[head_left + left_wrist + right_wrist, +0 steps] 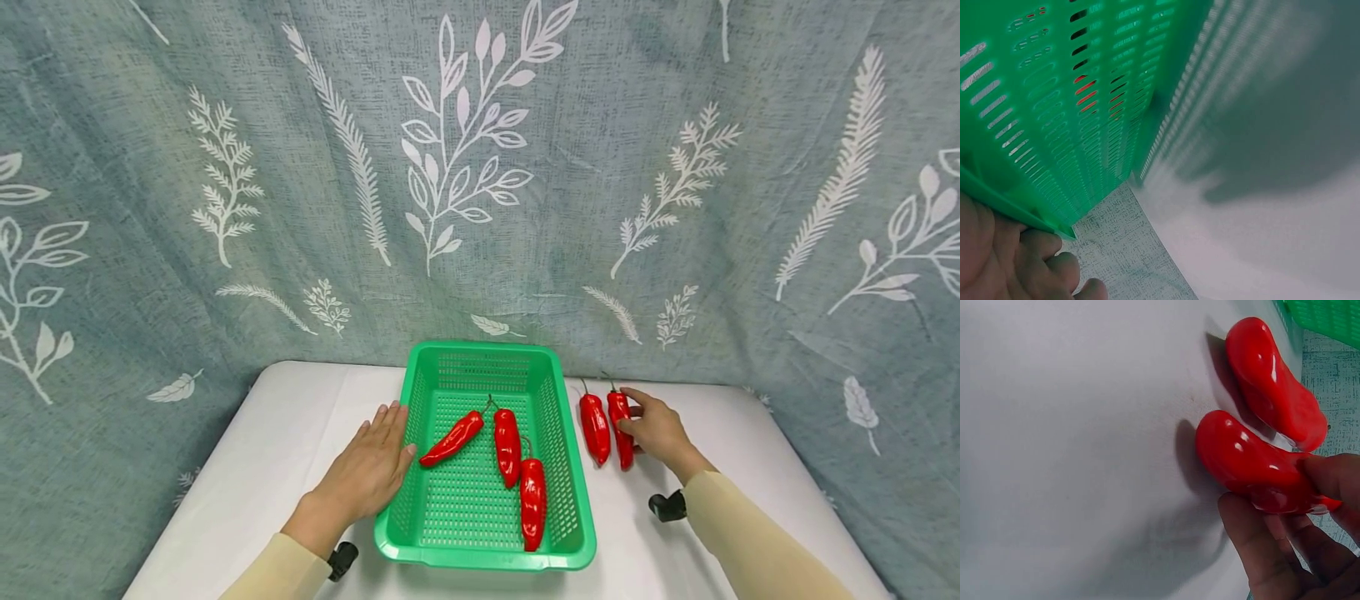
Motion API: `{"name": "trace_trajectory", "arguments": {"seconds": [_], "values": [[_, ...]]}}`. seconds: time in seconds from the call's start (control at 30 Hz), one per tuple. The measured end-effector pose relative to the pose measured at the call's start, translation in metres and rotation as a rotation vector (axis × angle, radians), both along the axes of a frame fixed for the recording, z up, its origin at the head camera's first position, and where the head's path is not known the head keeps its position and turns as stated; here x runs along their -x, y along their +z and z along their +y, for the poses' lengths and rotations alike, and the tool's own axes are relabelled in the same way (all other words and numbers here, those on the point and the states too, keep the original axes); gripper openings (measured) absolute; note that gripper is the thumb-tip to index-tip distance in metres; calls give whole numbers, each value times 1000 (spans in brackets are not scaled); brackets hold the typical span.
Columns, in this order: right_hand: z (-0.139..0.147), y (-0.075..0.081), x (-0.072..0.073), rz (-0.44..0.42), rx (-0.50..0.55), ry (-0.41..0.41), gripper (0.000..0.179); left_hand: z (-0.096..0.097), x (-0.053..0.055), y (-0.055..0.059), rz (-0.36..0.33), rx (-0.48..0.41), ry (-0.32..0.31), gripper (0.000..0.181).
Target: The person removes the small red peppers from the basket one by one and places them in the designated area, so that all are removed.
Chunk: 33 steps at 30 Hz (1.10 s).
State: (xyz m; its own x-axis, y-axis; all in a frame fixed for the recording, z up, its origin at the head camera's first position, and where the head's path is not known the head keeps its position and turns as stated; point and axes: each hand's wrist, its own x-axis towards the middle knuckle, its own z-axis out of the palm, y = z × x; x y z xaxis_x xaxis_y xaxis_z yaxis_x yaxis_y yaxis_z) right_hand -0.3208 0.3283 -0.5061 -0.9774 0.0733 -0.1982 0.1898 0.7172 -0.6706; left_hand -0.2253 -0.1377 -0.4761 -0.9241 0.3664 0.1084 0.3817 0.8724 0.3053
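My right hand [662, 429] pinches a red chili pepper [618, 412], thumb on one side and fingers on the other. In the right wrist view that pepper [1241, 456] lies between thumb and fingers near its stem end, its rounded tip pointing away. Right beside it on the table is a second red pepper [595, 427]. My left hand [367, 467] rests with straight fingers along the left rim of a green plastic basket [480, 560]; in the left wrist view its fingers show at the rim. Inside the basket are three red peppers, one [453, 439] slanting and the others roughly lengthwise.
A white-covered table [300, 433] carries everything. Behind it hangs a grey-green curtain [585, 208] with white leaf prints, close to the basket's far end. The basket's slotted wall [1085, 112] stands between the left hand and the peppers inside.
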Motion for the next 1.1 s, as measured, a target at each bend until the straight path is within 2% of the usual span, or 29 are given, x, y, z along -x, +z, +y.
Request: {"name": "trace_trajectory", "arguments": {"seconds": [0.17, 0.4, 0.8, 1.1], "values": [[0, -1, 0, 11, -6, 2, 72, -1, 0, -1, -4, 2, -2, 66], [2, -2, -1, 21, -66, 22, 72, 0, -1, -1, 0, 4, -4, 66], [3, -4, -3, 25, -22, 4, 72, 0, 2, 0, 4, 2, -6, 65], [5, -2, -5, 34, -101, 15, 73, -1, 2, -1, 1, 4, -10, 66]]}}
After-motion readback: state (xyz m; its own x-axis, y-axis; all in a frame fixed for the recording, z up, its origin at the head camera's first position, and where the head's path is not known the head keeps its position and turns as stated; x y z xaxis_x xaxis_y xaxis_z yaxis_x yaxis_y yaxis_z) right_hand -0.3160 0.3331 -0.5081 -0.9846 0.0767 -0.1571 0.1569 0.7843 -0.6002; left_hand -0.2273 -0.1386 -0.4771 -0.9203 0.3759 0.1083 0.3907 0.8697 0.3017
